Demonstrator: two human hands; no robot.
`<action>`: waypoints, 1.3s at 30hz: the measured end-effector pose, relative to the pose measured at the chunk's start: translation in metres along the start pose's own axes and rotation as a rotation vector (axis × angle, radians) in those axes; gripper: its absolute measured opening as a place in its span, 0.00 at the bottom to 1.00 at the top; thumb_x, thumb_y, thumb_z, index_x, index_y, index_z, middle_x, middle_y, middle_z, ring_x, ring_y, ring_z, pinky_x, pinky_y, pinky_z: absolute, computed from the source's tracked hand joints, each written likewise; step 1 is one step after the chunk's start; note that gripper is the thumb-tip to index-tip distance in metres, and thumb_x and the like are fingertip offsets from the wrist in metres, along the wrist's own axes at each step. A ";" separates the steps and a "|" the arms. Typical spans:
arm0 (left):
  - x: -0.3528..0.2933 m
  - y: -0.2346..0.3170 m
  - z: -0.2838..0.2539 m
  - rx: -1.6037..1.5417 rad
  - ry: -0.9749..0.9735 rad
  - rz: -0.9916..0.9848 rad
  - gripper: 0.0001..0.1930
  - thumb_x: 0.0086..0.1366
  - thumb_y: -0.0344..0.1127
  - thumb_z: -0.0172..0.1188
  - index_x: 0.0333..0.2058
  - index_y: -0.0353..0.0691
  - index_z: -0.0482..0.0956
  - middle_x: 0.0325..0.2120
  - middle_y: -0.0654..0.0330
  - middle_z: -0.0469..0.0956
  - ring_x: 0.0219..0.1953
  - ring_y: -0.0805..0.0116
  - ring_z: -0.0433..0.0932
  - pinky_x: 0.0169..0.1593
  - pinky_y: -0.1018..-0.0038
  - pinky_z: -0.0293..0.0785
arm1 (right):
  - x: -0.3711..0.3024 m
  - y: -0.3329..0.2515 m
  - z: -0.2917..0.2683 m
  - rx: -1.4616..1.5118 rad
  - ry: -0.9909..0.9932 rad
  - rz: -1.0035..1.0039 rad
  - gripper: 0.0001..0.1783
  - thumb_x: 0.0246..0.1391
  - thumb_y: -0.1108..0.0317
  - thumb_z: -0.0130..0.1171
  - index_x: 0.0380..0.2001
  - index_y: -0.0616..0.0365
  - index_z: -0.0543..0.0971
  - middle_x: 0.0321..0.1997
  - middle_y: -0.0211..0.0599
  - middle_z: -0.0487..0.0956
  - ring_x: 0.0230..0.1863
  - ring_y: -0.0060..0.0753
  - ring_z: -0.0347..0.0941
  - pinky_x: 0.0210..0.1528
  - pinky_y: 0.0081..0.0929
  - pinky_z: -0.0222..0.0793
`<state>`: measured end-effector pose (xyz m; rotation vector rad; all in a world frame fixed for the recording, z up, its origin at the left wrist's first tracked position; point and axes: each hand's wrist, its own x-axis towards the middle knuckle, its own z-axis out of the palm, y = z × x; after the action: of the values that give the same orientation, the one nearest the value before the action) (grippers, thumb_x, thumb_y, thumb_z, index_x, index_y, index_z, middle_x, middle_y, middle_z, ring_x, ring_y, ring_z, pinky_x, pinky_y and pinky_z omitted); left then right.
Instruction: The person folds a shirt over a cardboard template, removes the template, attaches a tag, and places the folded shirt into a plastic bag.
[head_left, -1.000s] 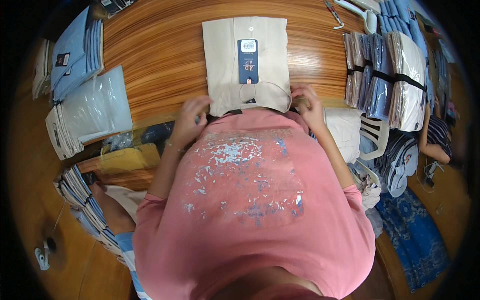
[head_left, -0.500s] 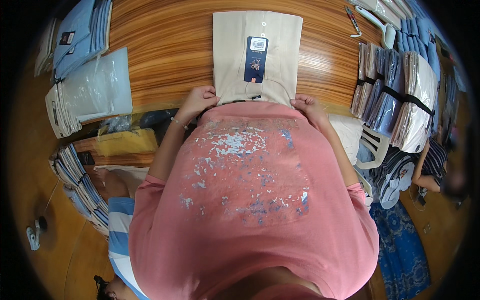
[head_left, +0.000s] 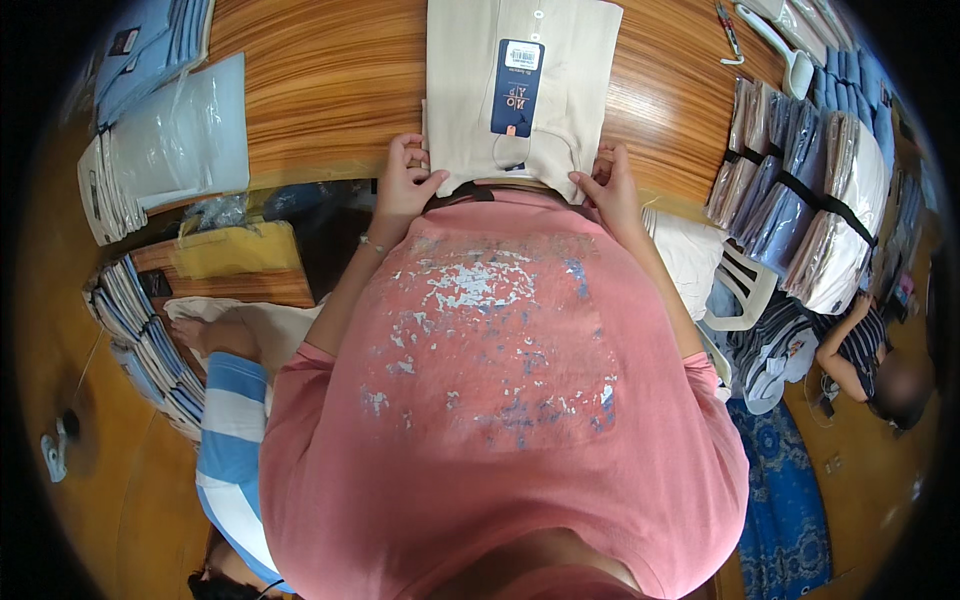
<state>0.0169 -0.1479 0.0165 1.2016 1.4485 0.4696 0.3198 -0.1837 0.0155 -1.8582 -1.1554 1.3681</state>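
Note:
A folded beige shirt [head_left: 560, 100] with a dark blue hang tag [head_left: 517, 88] lies flat on the wooden table [head_left: 330, 90], its collar end toward me. My left hand [head_left: 402, 186] pinches the shirt's near left corner. My right hand [head_left: 608, 188] grips the near right corner. Both hands rest at the table's front edge, just above my pink shirt, which hides my forearms' lower parts.
Clear plastic bags [head_left: 170, 150] and light blue folded shirts [head_left: 150, 40] lie at the left. Strapped bundles of bagged shirts [head_left: 810, 190] stand right. A white tool [head_left: 785, 45] lies far right. Stacked shirts [head_left: 140, 330] and seated people are on the floor.
My view has shifted so the beige shirt sits higher in the frame. Both hands have closed in from the shirt's sides onto its near corners.

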 end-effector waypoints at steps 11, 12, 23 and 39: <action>0.037 0.065 0.052 -0.018 0.055 0.246 0.13 0.60 0.27 0.56 0.44 0.33 0.72 0.39 0.59 0.76 0.40 0.73 0.75 0.42 0.79 0.73 | 0.056 -0.074 0.027 0.286 -0.150 -0.077 0.14 0.52 0.75 0.57 0.43 0.67 0.73 0.23 0.32 0.77 0.17 0.20 0.72 0.18 0.15 0.67; 0.036 0.071 0.053 -0.019 0.061 0.259 0.13 0.59 0.26 0.56 0.44 0.33 0.72 0.39 0.59 0.75 0.41 0.74 0.75 0.42 0.78 0.73 | 0.065 -0.079 0.026 0.262 -0.161 -0.082 0.13 0.52 0.74 0.57 0.41 0.67 0.73 0.22 0.31 0.76 0.16 0.18 0.70 0.17 0.14 0.65; 0.031 0.057 0.046 0.079 -0.137 0.193 0.12 0.56 0.29 0.61 0.39 0.33 0.75 0.23 0.64 0.76 0.25 0.79 0.74 0.30 0.82 0.71 | 0.066 -0.077 0.012 0.400 -0.233 -0.015 0.06 0.54 0.71 0.55 0.33 0.62 0.74 0.18 0.26 0.71 0.11 0.14 0.61 0.13 0.14 0.54; 0.039 -0.029 -0.255 0.606 1.042 0.287 0.08 0.56 0.38 0.60 0.30 0.40 0.79 0.24 0.59 0.75 0.29 0.59 0.74 0.34 0.68 0.71 | 0.092 -0.166 0.057 -0.219 -0.037 -0.637 0.13 0.49 0.76 0.58 0.41 0.58 0.76 0.30 0.29 0.70 0.27 0.18 0.65 0.27 0.16 0.64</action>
<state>-0.2178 -0.0409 0.0451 1.7798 2.4243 0.9919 0.2243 -0.0271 0.0908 -1.4047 -1.7764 0.9393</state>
